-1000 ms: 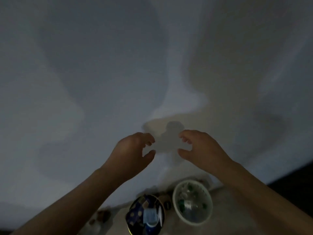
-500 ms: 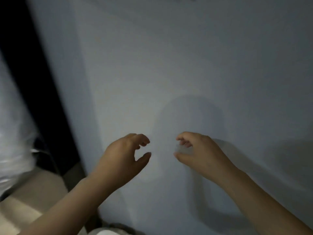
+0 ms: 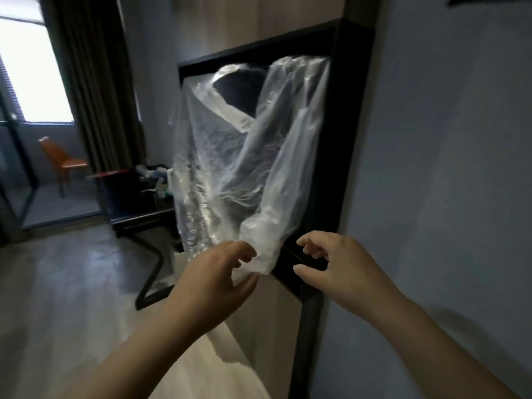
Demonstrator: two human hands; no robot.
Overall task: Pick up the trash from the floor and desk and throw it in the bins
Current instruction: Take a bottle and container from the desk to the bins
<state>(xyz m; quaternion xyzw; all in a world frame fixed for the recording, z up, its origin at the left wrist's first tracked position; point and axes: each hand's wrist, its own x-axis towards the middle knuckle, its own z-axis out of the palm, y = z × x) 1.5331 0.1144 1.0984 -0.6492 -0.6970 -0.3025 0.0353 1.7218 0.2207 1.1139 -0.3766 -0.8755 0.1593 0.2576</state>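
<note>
Both my hands are raised in front of me with loosely curled fingers. My left hand (image 3: 213,280) is at the lower end of a clear plastic garment cover (image 3: 239,156) that hangs in a black-framed open closet (image 3: 345,139). The plastic's tip shows in the gap between thumb and fingers; I cannot tell whether they touch. My right hand (image 3: 339,269) is just right of it and holds nothing. Further back, a dark desk (image 3: 138,217) carries a heap of trash (image 3: 155,177). No bin is in view.
A grey wall (image 3: 446,168) fills the right side. An orange chair (image 3: 64,162) stands by the bright window (image 3: 31,82) behind dark curtains (image 3: 95,82). The desk's black leg (image 3: 152,272) angles onto the grey floor (image 3: 57,298) at lower left.
My view has swung left from a bare wall and two bins on the floor to the closet and room. Both hands keep the same raised, loosely curled pose.
</note>
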